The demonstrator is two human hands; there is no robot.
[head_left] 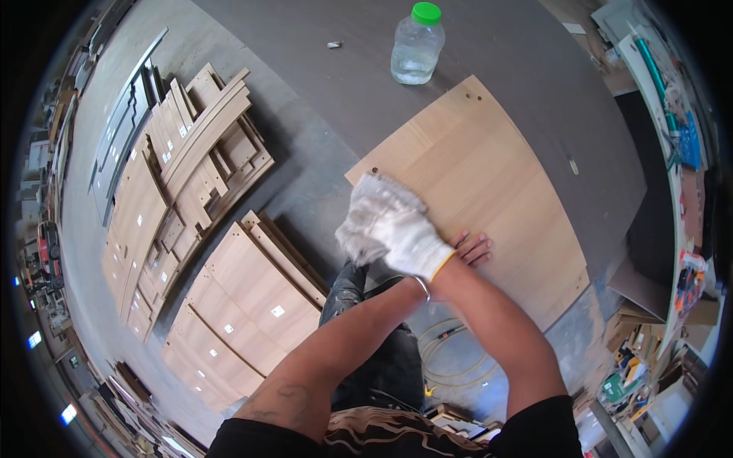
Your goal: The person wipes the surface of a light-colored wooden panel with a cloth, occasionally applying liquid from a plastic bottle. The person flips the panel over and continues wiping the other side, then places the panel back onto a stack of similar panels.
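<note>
Fingers of the gloved right hand (393,225), crossed over to the left, press a crumpled white cloth (365,210) flat against the wooden panel (489,198) on the dark table (305,46), while the bare left hand (472,248), fingers loosely together, steadies it at right.

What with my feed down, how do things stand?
Right hand gloved, on wooden panel, grip unclear. Left hand bare, flat on panel. Plastic bottle beyond far edge.
</note>
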